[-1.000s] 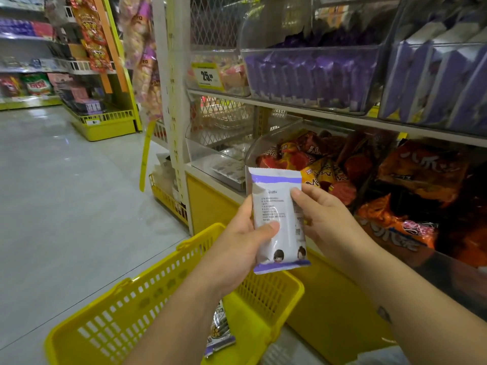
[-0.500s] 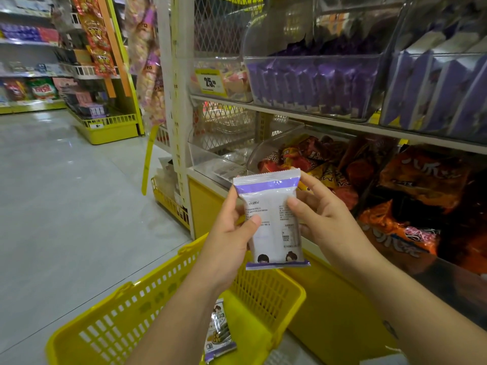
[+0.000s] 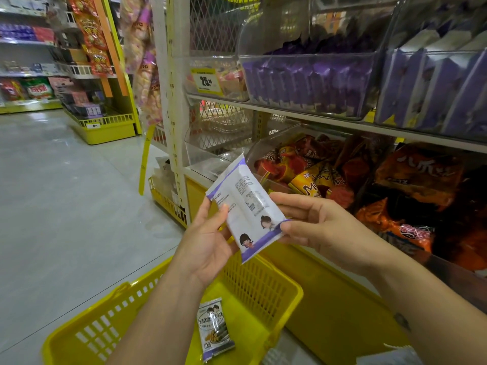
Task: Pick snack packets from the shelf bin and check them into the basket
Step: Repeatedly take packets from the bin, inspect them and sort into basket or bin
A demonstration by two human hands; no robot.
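Packet (image 3: 246, 206) tilted above basket (image 3: 263, 283), pinched between left hand (image 3: 208, 243) and right hand (image 3: 319, 227).

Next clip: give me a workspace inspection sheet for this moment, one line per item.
Surface: glossy grey shop floor.
Job's things: white-and-purple packet held above yellow basket; second packet lies inside it; purple packets fill upper shelf bin.
Clutter: nothing seen.
Grippers: left hand grips the packet's left edge; right hand pinches its lower corner.
Cables: nothing seen.
Surroundings: orange and red snacks in lower bin; yellow price tag; stocked shelves beyond.
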